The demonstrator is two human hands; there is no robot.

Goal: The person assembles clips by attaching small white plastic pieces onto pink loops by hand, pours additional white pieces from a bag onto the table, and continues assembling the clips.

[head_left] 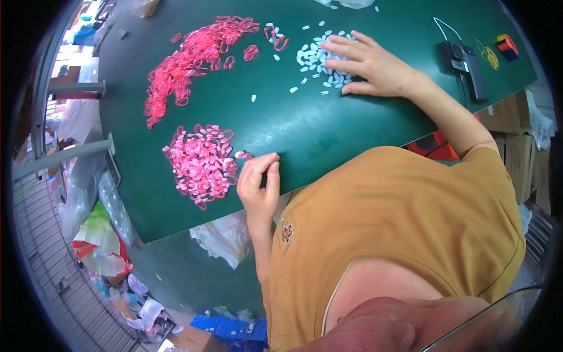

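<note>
My left hand [258, 183] is at the table's near edge with its fingers curled together. Whatever is between the fingertips is hidden. A small pink clip [243, 155] lies against these fingers, at the right side of a pile of pink loops with pale pink pieces on them [202, 164]. Farther right, my right hand [375, 66] rests palm down, fingers spread, over a pile of small white oval pieces [314, 56]. A long heap of pink-red loops [193, 56] lies at the upper left.
The green table [328, 123] bears a black device with a cable [463, 64], yellow bands [488, 56] and a red and black object [508, 47] at right. Metal bars [64, 155] stand at the left edge. A plastic bag [226, 237] hangs below the near edge.
</note>
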